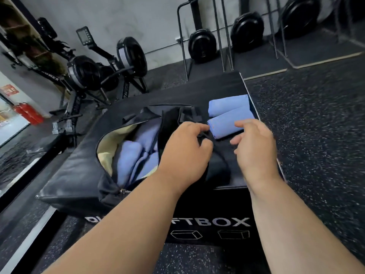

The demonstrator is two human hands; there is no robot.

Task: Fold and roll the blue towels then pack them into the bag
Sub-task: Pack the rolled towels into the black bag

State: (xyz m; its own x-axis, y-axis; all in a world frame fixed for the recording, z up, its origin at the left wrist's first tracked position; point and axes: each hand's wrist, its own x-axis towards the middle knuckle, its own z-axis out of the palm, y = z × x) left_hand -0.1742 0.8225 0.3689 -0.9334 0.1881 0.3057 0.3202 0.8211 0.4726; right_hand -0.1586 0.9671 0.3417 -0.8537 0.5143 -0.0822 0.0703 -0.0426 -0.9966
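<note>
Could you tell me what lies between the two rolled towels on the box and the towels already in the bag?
In the head view, the bag's dark side flap and the left hand gripping it lie between them.

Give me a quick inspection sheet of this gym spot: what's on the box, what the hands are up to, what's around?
Surface: black soft box, printed lettering on its front.
Job's things: black bag unzipped, rolled blue towels inside; two rolled towels lie beside it on the box.
Clutter: nothing seen.
Hands: left hand pinches dark bag fabric; right hand hovers at the nearer roll, fingers curled, contact unclear.
Cables: nothing seen.
Surroundings: rowing machines, red fire extinguisher, speckled rubber floor.
</note>
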